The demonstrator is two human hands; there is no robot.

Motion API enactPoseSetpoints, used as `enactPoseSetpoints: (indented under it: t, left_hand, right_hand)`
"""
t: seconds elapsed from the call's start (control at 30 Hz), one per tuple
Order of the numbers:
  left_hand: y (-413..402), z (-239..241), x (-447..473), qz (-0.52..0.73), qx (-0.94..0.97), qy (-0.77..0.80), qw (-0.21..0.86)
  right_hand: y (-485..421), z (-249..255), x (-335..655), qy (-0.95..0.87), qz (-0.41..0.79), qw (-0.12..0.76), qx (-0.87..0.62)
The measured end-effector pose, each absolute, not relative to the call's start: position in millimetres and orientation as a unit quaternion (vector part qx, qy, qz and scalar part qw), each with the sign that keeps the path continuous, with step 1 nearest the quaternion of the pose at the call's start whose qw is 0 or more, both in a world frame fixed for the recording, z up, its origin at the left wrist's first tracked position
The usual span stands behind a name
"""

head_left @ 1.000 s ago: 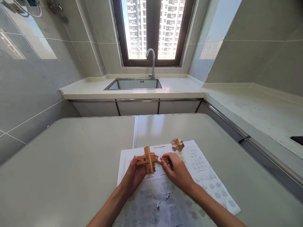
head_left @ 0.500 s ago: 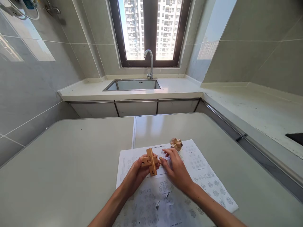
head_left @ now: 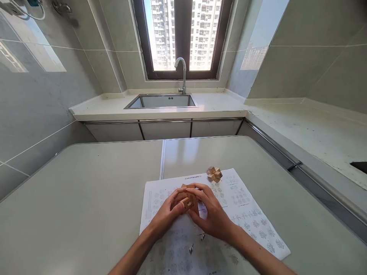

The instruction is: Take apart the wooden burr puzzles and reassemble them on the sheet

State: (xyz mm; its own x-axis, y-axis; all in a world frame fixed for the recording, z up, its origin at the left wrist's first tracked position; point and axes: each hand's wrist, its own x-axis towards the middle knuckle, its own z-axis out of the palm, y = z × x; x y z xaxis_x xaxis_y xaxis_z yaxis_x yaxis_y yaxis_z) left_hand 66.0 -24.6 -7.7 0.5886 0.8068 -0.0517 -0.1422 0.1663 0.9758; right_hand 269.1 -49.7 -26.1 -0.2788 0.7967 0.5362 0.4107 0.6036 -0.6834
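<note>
Between my hands is a wooden burr puzzle (head_left: 187, 203) made of interlocking notched sticks, partly covered by my fingers. My left hand (head_left: 171, 206) grips it from the left, thumb along the near side. My right hand (head_left: 208, 210) closes on its right side, fingers curled over the top and thumb below. Both hands are just above a printed instruction sheet (head_left: 243, 198) with rows of small puzzle diagrams. Beyond my right hand, a second wooden puzzle (head_left: 214, 174), assembled into a star-like shape, rests at the sheet's far edge.
The sheet lies on a pale glossy table (head_left: 86, 198) with a seam running away from me. Behind it is a counter (head_left: 218, 102) with a steel sink (head_left: 166, 101) and a tap (head_left: 183, 76) under a window. Another counter (head_left: 321, 130) runs along the right.
My right hand has moved left onto the puzzle and now grips it with my left hand. The puzzle has been turned, and its marked cross face no longer shows.
</note>
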Motion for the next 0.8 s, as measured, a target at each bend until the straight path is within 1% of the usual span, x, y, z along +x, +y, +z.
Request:
enactPoseSetpoints:
  t: [0.2,0.5,0.73,0.8]
  left_hand:
    - [-25.6,-7.8,67.8,0.356,0.537,0.281,0.711]
    - [-27.3,-6.5,68.9,0.368,0.533,0.28,0.708]
    - [-34.4,3.0,72.8,0.347,0.573,0.321,0.67]
    - [-37.3,3.5,75.5,0.347,0.601,0.331,0.64]
  right_hand:
    - [-47.4,-24.4,268.1,-0.779,0.181,0.46,-0.385]
    - [-45.0,-24.6,269.6,-0.764,0.195,0.465,-0.404]
    - [-44.1,-36.9,273.5,-0.746,0.178,0.485,-0.42]
    - [-44.3,-38.6,275.1,-0.737,0.178,0.486,-0.434]
